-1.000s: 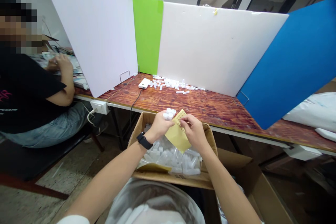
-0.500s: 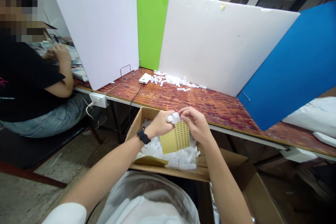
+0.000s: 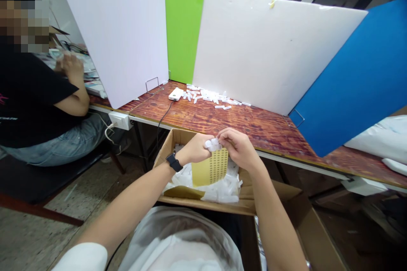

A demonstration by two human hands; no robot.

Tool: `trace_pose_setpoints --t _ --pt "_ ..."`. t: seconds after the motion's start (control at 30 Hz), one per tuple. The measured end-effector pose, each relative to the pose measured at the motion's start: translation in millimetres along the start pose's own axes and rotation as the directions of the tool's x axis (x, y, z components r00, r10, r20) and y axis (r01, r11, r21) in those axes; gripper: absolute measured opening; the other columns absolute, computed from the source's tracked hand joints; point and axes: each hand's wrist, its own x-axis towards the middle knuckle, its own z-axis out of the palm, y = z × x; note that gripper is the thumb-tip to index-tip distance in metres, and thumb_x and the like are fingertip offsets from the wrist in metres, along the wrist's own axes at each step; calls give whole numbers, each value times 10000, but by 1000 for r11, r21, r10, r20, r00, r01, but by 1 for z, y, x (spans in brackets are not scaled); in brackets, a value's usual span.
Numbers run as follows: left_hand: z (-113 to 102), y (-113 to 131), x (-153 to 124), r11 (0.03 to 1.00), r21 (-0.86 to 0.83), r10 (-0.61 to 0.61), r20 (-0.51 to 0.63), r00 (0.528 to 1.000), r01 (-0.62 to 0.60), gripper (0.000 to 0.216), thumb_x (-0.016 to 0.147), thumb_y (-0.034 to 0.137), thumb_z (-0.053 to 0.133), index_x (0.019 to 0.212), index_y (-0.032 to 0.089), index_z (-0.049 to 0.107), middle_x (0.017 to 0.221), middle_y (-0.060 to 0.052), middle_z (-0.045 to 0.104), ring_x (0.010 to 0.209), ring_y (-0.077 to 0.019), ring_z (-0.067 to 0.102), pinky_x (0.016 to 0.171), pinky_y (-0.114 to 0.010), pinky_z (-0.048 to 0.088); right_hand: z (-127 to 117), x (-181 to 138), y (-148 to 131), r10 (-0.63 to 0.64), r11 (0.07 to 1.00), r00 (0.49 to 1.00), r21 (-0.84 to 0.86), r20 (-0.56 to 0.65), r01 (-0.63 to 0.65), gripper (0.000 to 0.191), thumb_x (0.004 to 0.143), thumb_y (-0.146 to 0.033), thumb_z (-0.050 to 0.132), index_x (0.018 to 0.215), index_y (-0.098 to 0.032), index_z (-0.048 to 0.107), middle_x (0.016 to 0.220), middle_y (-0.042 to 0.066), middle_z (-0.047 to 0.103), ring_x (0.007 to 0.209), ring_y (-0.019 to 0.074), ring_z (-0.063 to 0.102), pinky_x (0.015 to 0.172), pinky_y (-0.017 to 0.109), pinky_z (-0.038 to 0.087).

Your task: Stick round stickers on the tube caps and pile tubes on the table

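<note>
My left hand (image 3: 196, 149) is closed around several small white capped tubes (image 3: 212, 144), their round ends sticking out toward my right hand. A yellow sticker sheet (image 3: 210, 169) with rows of small dark marks hangs below the fingers, apparently in the same hand. At the tube ends, my right hand (image 3: 237, 146) pinches with thumb and forefinger; what lies between its fingertips is too small to make out. Beneath both hands, a cardboard box (image 3: 249, 207) holds many white translucent tubes (image 3: 219, 194) and another yellow sheet (image 3: 182, 192).
On the wooden table (image 3: 203, 116) lie a pile of white tubes (image 3: 210, 95) and a white device (image 3: 176, 94) with a black cable. White, green and blue panels (image 3: 280, 59) stand around it. A co-worker (image 3: 32, 89) sits at the left. Another open carton (image 3: 318, 233) is at the lower right.
Both hands stay together over the box and shift only slightly. The tubes and hanging sheet turn a little. The co-worker's hands move slightly.
</note>
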Motion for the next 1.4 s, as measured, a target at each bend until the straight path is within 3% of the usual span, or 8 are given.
trace_pose_setpoints --t 0.67,0.9,1.13,1.27,1.4 --pt "4 0 -3 979 201 -19 -54 998 29 78 568 84 431 581 160 437 535 33 461 502 -85 372 482 -209 245 6 -5 4 -53 998 998 -24 -30 52 140 810 -101 444 729 -190 517 852 44 558 758 145 531 670 272 414" --pt "4 5 -4 993 121 5 -17 1000 -3 96 590 91 430 629 149 495 551 28 483 507 -84 383 489 -202 262 8 -6 11 172 956 985 243 -14 -164 86 799 -198 522 876 -190 562 792 31 570 712 149 541 650 277 431" --pt "6 10 -3 1000 -8 18 37 999 -17 69 549 75 423 557 144 429 512 50 385 498 -67 302 460 -195 222 9 -4 31 216 770 969 589 121 -245 117 657 -247 696 727 -185 626 742 4 543 656 129 523 602 264 426" --pt "7 9 -3 999 -40 5 50 999 -3 69 535 74 421 547 142 421 513 53 379 502 -65 295 463 -197 216 13 -4 36 248 708 959 649 140 -278 111 666 -254 686 669 -172 612 682 -8 531 604 116 505 561 249 408" --pt "6 8 -1 993 -105 -43 56 998 48 76 527 84 443 540 147 402 519 60 371 506 -63 292 466 -195 217 16 -4 33 297 771 950 563 99 -300 148 752 -306 594 705 -166 578 648 -9 532 579 111 496 555 244 405"
